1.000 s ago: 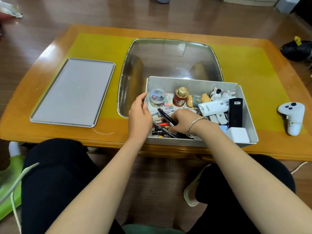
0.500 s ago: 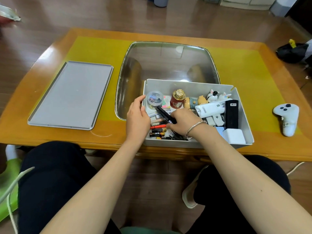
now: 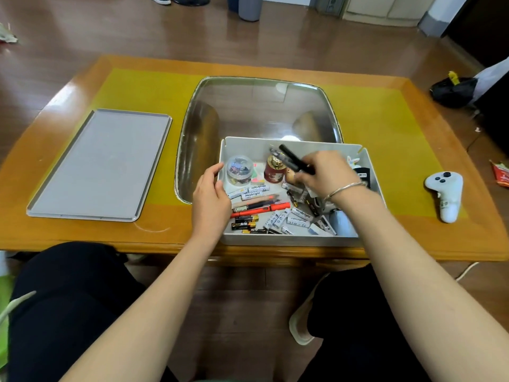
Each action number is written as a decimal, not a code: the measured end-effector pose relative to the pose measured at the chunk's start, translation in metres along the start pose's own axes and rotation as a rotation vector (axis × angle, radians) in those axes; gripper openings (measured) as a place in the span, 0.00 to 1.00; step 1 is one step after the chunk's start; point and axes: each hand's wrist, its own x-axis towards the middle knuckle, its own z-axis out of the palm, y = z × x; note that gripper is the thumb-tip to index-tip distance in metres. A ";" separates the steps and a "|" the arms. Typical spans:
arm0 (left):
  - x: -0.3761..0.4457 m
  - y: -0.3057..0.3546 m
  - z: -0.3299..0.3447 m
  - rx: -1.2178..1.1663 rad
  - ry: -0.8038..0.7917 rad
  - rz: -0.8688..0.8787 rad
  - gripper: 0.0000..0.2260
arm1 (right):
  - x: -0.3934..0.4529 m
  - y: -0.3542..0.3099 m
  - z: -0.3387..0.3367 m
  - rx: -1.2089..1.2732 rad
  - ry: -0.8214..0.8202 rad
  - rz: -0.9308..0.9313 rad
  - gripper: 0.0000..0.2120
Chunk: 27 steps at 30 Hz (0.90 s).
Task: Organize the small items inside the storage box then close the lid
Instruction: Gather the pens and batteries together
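At the far left of the table [image 3: 468, 188] lay the grey lid [image 3: 102, 166], flat and well apart from the storage box [image 3: 289, 239], so closing was not yet in hand. The left hand [image 3: 210, 201] rested curled over the box's left wall, gripping the rim and steadying it. Inside, near that wall, stood a clear round jar [image 3: 239, 170], with a red pen [image 3: 254, 209] and loose batteries [image 3: 246, 223] lying toward the front. Further right, the right hand [image 3: 327, 172] grasped 1 or more black pens [image 3: 294, 159], raised above the red tin [image 3: 275, 170]; how many it held could not be told. The step seemed to be regrouping the pens, and it would go best if they were laid flat beside the red pen, parallel to it, clear of the upright tin. To the right of the box a white controller [image 3: 446, 195] lay on the table.
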 end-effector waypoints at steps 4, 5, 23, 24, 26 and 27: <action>-0.001 0.001 0.000 0.004 0.006 0.002 0.16 | 0.020 0.033 -0.028 -0.137 0.053 0.130 0.09; -0.001 0.002 0.000 0.005 0.004 0.004 0.16 | 0.024 0.038 -0.031 -0.162 0.051 0.152 0.09; 0.002 -0.006 0.008 0.090 0.029 -0.008 0.19 | -0.003 0.036 -0.030 -0.011 0.178 0.074 0.12; 0.002 -0.006 0.008 0.087 0.030 -0.008 0.19 | -0.012 0.029 -0.028 -0.007 0.118 0.072 0.11; 0.002 -0.006 0.007 0.077 0.031 -0.011 0.19 | -0.027 0.018 -0.019 -0.042 -0.061 0.112 0.13; 0.002 -0.006 0.007 0.073 0.030 -0.012 0.19 | -0.033 0.015 -0.013 -0.081 -0.158 0.142 0.14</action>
